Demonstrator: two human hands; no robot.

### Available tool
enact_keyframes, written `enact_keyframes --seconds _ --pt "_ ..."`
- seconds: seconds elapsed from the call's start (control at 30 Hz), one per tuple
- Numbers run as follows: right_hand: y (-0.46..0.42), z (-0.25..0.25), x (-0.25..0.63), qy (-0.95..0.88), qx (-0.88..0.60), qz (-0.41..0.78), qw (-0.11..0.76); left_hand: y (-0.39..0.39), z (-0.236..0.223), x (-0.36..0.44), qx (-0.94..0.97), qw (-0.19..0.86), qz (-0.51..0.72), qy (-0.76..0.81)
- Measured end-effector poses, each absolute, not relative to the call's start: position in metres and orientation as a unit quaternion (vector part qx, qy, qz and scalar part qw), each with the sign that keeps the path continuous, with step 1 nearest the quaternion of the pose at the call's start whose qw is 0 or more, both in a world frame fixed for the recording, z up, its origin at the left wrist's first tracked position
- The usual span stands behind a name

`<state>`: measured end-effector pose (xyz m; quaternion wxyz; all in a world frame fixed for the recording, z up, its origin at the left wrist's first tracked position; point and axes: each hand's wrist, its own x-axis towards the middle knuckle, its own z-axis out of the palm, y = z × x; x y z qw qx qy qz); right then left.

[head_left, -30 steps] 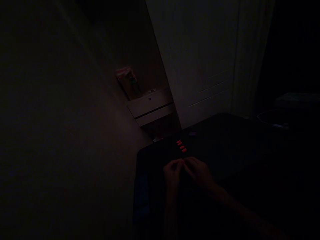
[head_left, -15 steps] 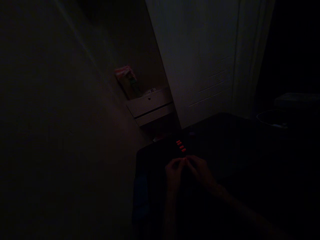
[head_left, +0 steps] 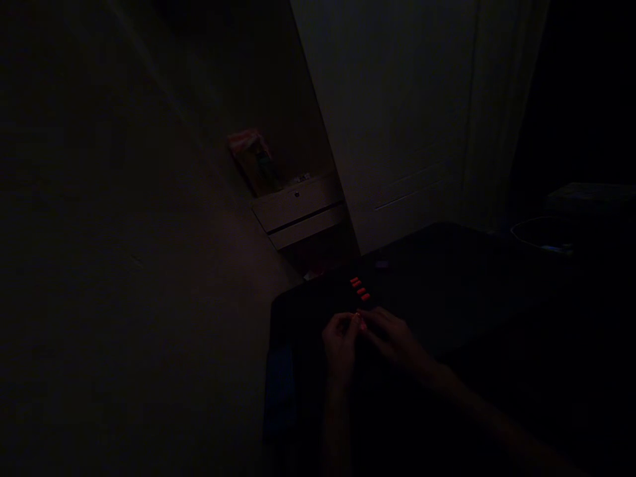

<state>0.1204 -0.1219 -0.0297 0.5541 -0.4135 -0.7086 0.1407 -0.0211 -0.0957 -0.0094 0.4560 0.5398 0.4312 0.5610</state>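
Note:
The view is very dark. My left hand is closed in a pinch, its fingertips on a small red piece that catches some light. From the other side my right hand meets it, thumb and fingers also pinched at the same piece. Most of that piece is covered by the fingers, so its shape cannot be made out. Just beyond the fingertips, several short red cylinders lie in a slanting row on the dark table.
A small purplish block lies near the table's far edge. A blue object is at the left edge. To the right is a pale loop of cable. Behind stand a white door-like panel and a drawer unit with a packet on top.
Both hands have shifted slightly left, and more of the small red piece shows between the fingertips. The row of red cylinders has not moved. The picture is a little darker.

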Motion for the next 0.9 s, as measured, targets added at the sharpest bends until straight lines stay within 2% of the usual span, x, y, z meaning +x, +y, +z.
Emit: enact_keyframes --seconds 0.33,0.47,0.63,0.9 --pt "-0.112 -0.034 0.129 -0.739 -0.438 0.068 0.508 -0.091 -0.016 -0.024 0.605 0.411 0.520 0.442" --pt "-0.110 -0.029 0.129 -0.721 -0.459 0.060 0.516 -0.093 -0.015 -0.022 0.598 0.439 0.515 0.431" --pt "-0.107 -0.028 0.130 -0.676 -0.490 0.094 0.543 -0.098 -0.012 -0.017 0.592 0.489 0.497 0.404" --pt "-0.110 -0.028 0.131 -0.646 -0.476 0.178 0.570 -0.098 -0.008 -0.017 0.595 0.476 0.493 0.420"
